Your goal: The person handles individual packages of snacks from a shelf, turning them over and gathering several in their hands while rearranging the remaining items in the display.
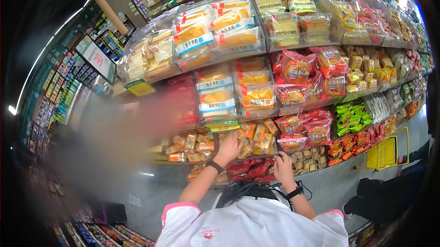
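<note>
Touching orange packets [203, 145] (print unreadable), left hand [228, 148] has its grip apart; right hand [283, 167] unclear.

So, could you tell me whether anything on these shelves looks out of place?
A green-and-yellow packet lies tilted across the shelf edge just above the left hand, in front of orange bread packs of another kind. The other rows look orderly.
</note>
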Motion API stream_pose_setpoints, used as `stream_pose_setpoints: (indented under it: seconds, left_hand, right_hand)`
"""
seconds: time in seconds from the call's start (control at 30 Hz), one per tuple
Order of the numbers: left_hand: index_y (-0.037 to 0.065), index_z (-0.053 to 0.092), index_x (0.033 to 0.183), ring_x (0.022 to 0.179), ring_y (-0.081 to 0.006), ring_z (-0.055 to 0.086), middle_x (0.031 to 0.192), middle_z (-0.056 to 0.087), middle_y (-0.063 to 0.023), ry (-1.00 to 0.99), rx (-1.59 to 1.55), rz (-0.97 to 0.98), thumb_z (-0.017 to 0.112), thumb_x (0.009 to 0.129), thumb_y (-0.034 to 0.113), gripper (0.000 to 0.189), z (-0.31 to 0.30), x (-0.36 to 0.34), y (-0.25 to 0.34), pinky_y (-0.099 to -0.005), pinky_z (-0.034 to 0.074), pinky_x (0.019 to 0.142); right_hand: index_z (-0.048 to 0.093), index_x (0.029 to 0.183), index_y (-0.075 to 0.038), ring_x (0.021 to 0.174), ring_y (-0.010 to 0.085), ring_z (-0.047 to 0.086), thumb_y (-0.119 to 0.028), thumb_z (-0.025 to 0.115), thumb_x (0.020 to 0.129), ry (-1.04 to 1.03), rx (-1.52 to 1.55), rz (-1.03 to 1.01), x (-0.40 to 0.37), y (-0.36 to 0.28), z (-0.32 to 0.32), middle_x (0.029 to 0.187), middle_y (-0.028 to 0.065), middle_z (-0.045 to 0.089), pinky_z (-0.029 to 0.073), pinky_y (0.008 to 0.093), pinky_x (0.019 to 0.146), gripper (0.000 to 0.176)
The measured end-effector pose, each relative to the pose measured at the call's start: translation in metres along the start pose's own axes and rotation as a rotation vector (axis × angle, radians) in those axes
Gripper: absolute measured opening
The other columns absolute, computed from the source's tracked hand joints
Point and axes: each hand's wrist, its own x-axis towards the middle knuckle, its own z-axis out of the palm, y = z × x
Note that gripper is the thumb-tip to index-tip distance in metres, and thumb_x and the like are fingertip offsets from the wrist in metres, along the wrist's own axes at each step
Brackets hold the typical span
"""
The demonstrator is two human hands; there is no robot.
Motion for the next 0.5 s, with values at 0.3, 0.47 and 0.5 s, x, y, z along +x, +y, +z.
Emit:
stream_pose_setpoints:
  seconds: [0.3, 0.47, 0.5]
  left_hand:
    - [0.003, 0.053, 0.115, 0.097, -0.0374, 0.055, 0.105, 0.057, -0.0211, 0.014, 0.21, -0.086, 0.064, 0.085, 0.026, 0.039, 0.003, 0.007, -0.01, -0.0489, 0.042, 0.085]
    - [-0.005, 0.042, 0.126, 0.109, -0.0444, 0.049, 0.116, 0.051, -0.0284, -0.042, -0.065, -0.149, 0.064, 0.083, 0.022, 0.056, 0.012, -0.004, -0.003, -0.0507, 0.039, 0.095]
    - [-0.008, 0.037, 0.131, 0.113, -0.0474, 0.046, 0.12, 0.048, -0.0318, -0.049, -0.19, -0.155, 0.064, 0.083, 0.021, 0.063, 0.006, -0.008, -0.001, -0.0512, 0.038, 0.098]
  right_hand:
    - [0.062, 0.107, -0.003, 0.109, 0.0392, 0.05, -0.006, 0.057, 0.084, 0.011, 0.024, -0.003, 0.002, 0.007, -0.002, 0.122, 0.0185, 0.052, 0.04, 0.0459, 0.095, 0.023]
    - [0.061, 0.106, -0.001, 0.107, 0.0398, 0.051, -0.006, 0.056, 0.086, -0.062, -0.005, -0.016, 0.001, 0.007, 0.004, 0.119, 0.0203, 0.053, 0.043, 0.0456, 0.093, 0.021]
    - [0.06, 0.105, -0.001, 0.107, 0.0398, 0.051, -0.006, 0.056, 0.086, -0.075, -0.003, -0.02, 0.001, 0.006, 0.006, 0.119, 0.0202, 0.053, 0.042, 0.0457, 0.093, 0.021]
